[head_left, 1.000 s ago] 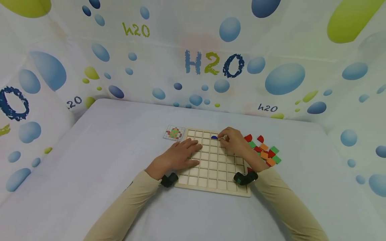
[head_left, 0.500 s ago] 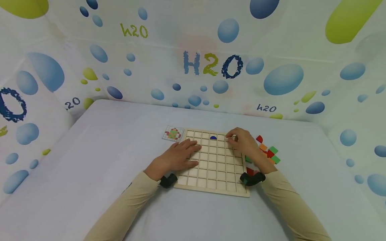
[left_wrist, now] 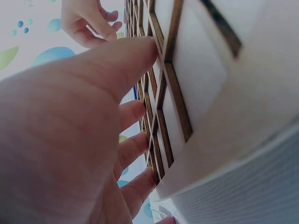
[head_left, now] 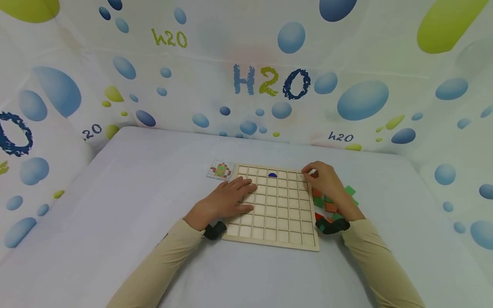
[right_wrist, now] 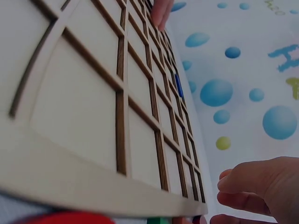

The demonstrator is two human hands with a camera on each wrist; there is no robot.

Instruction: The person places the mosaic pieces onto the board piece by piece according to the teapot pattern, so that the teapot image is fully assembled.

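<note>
My left hand [head_left: 231, 199] rests spread with straight fingers on the left part of a wooden grid board [head_left: 283, 212]. A blue half-round piece [head_left: 272, 175] lies in a cell of the board's top row. My right hand [head_left: 325, 177] is at the board's top right corner, its fingers loosely bent. In the right wrist view, no piece shows between the thumb and fingers of that hand [right_wrist: 264, 186]. Beside the board and partly under the right forearm lie flat pieces, among them a green piece [head_left: 318, 202], an orange piece [head_left: 331, 207] and a red piece [head_left: 319, 216].
A small card [head_left: 221, 170] with a coloured pattern printed on a grid lies at the board's top left corner. The white table [head_left: 154, 171] meets a wall sheet [head_left: 212, 77] printed with bubbles at the back. Both wrists wear dark cameras.
My right hand has moved right along the board's top edge, away from the blue half-round piece to the top right corner. The left hand has stayed in place.
</note>
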